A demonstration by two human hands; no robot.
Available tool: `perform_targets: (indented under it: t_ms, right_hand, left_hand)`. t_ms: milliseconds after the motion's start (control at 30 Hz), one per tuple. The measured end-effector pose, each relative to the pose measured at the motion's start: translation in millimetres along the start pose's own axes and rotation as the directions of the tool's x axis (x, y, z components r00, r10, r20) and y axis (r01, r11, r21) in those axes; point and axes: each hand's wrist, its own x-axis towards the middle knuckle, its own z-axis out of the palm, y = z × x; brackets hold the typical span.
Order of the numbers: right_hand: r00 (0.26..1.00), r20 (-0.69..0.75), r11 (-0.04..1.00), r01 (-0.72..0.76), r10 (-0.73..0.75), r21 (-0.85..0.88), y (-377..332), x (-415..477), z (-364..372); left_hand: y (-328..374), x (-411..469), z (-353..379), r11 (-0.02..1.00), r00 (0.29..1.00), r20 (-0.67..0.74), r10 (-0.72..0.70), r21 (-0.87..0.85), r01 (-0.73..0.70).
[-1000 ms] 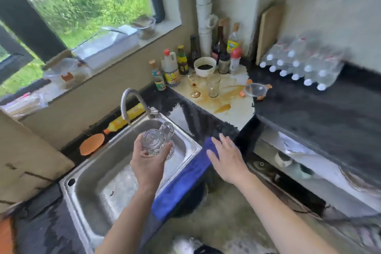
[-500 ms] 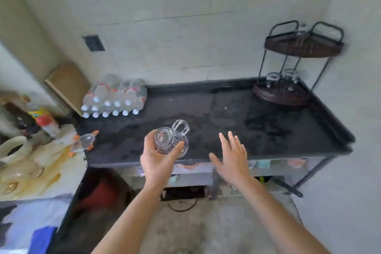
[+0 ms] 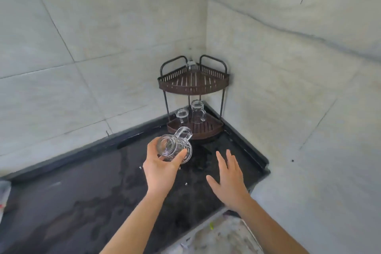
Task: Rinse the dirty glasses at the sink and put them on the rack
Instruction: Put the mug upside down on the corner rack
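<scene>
Walls: two tiled walls are meeting in a corner, closing off the far and right sides.
Bench: the dark bench is lying wet in patches. A raised lip is running along both walls, and the near edge is dropping away just under the right wrist. The stretch between the hands and the corner is lying open.
Rack: the two-tier rack is standing in that corner on the bench. Its upper shelf is roofing the lower one, so anything going below is having to enter from the front, between the thin uprights. Something clear is sitting at the back of the top shelf, too blurred to name.
Right hand: the right hand is hovering over the bench, its fingers straight, spread and holding nothing.
Left hand: the left hand is curling its fingers and thumb round the glass mug.
Glass mug: the glass mug is being held in the air near the rack's front, tilted, mouth toward the camera and handle up. It is apparently rinsed and is not yet being shelved.
Racked glasses: two glasses are already standing on the lower shelf toward its back, leaving bare slats in front. The sink is out of view, so how many glasses are waiting is impossible to tell.
</scene>
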Motion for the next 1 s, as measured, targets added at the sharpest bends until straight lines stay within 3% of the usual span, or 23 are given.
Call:
perform_targets:
  t_ms: [200,300,433,667,833,1000]
  right_hand:
    - [0.992,-0.124,0.999,0.012,-0.017,-0.042,-6.6,130.5,-80.5]
    - [0.986,-0.165,0.999,0.032,-0.035,-0.020,-11.9,176.3,-107.0]
    - [0.968,-0.182,0.985,0.162,-0.171,-0.064,-25.0,229.2,-121.2]
    - [0.926,0.041,0.873,0.368,-0.375,-0.321,-43.2,300.4,-122.5]
    - [0.909,0.019,0.842,0.393,-0.416,-0.371,-37.7,300.6,-117.2]
    - [0.907,0.059,0.831,0.407,-0.418,-0.379,-39.6,296.9,-122.3]
  left_hand:
    - [54.4,129.7,69.7,0.987,0.986,0.053,0.157,0.034,-0.158]
    - [81.3,183.8,96.2,0.975,0.976,-0.004,0.219,0.042,-0.219]
    - [102.0,238.9,117.8,0.959,0.961,-0.072,0.266,0.121,-0.256]
    - [101.4,306.9,148.3,0.920,0.983,-0.135,0.121,0.387,-0.060]
    - [82.1,332.6,158.7,0.795,0.993,-0.100,0.068,0.606,0.007]
    - [56.9,328.4,160.2,0.782,0.988,-0.149,0.036,0.619,0.065]
